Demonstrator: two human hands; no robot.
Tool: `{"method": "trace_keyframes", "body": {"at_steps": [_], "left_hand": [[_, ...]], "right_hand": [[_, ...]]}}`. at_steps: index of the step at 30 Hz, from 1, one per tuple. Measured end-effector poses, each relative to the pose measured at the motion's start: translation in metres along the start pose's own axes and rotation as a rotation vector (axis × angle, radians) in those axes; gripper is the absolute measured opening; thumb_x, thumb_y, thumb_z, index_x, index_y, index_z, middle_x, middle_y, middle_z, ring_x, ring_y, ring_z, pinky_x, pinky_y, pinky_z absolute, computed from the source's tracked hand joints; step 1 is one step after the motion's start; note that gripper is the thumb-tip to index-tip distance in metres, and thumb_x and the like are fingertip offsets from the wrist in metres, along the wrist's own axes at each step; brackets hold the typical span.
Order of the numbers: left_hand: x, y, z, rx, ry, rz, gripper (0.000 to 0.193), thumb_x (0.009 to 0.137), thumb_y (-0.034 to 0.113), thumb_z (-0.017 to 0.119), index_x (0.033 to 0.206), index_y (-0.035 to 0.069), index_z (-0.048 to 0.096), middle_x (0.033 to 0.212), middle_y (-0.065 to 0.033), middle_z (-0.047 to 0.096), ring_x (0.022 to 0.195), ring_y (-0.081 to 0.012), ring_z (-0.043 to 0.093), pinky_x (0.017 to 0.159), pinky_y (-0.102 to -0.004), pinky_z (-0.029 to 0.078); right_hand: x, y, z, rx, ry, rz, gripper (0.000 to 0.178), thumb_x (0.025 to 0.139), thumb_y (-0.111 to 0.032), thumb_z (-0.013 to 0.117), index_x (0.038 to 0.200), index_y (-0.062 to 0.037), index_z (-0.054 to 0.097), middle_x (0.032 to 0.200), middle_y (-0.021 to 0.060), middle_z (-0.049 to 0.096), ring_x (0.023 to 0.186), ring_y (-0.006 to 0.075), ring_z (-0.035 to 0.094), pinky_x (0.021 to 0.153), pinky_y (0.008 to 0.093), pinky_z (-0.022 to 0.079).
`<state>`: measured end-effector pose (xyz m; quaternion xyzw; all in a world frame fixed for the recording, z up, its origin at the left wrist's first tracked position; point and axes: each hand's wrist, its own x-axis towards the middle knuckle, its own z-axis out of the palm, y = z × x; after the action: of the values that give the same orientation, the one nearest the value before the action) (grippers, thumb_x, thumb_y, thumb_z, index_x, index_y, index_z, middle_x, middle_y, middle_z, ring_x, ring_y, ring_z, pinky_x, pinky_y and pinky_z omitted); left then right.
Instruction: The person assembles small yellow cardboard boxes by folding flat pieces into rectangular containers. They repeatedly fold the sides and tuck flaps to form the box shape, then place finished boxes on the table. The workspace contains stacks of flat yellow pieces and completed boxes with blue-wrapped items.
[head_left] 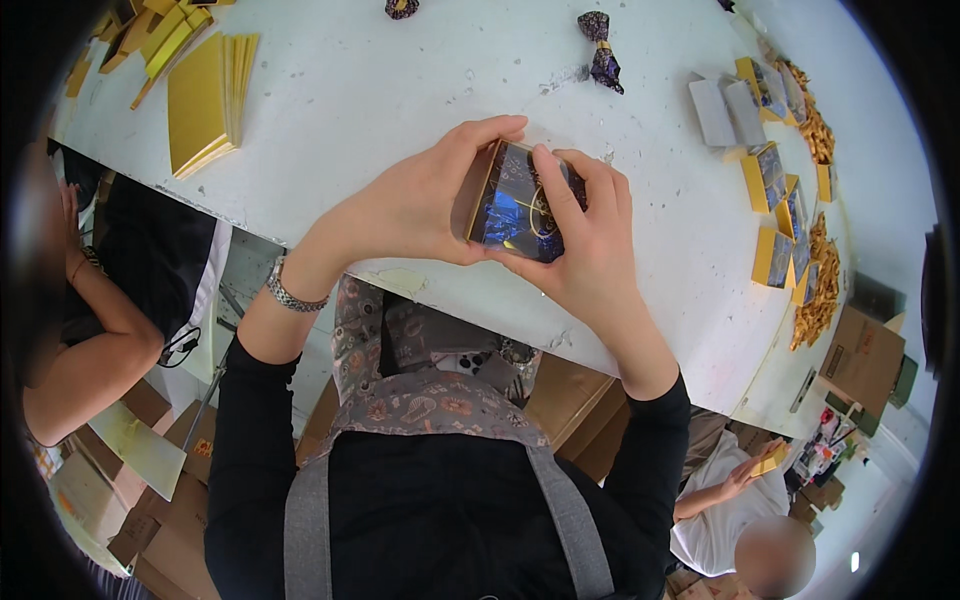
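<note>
The left hand [425, 198] and right hand [597, 250] together grip the gold box [503, 205] near the front edge of the bench [700, 270]. The step seems holding and adjusting; the next move probably calls for gentle, even pressure.

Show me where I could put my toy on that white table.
Bare tabletop lies between the yellow stack and the left hand, and between the right hand and the yellow boxes. It's crowded at right, with those boxes and golden piles, and top left.

Black sleeves [250, 440], a silver linked wristband [280, 287] and a grey-strapped patterned apron [430, 408] are worn.
</note>
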<state>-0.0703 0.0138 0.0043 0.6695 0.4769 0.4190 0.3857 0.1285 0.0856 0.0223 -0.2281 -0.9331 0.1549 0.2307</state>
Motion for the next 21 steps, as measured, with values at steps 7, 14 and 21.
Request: {"method": "trace_keyframes", "body": {"at_steps": [7,14,21], "left_hand": [[-0.031,0.041,0.031,0.007,0.065,-0.155,0.089,0.077,0.011,0.063,0.146,-0.002,0.007,0.151,-0.0195,0.015,0.139,-0.0304,0.021,0.112,-0.0377,0.020],[-0.027,0.029,0.067,-0.330,0.348,-0.123,0.068,0.092,0.017,0.051,0.144,-0.004,0.013,0.149,-0.0239,0.019,0.141,-0.0375,0.010,0.112,-0.0414,0.015],[-0.017,0.033,0.076,0.088,0.431,-0.196,0.059,0.094,0.014,0.043,0.142,-0.008,0.016,0.145,-0.0273,0.025,0.138,-0.0435,0.012,0.109,-0.0455,0.021]], "right_hand": [[-0.006,-0.003,0.005,0.059,0.040,0.065,0.093,0.052,-0.025,0.087,0.132,-0.0053,0.045,0.126,0.0159,0.045,0.109,0.0342,0.044,0.088,0.0433,0.042],[-0.008,0.001,0.013,0.046,0.150,0.028,0.090,0.053,-0.026,0.086,0.130,-0.0032,0.046,0.124,0.0175,0.046,0.105,0.0348,0.046,0.084,0.0431,0.044],[-0.005,0.002,0.014,0.017,0.189,0.029,0.083,0.054,-0.025,0.084,0.126,-0.0030,0.048,0.119,0.0198,0.047,0.102,0.0367,0.048,0.080,0.0439,0.046]]}}
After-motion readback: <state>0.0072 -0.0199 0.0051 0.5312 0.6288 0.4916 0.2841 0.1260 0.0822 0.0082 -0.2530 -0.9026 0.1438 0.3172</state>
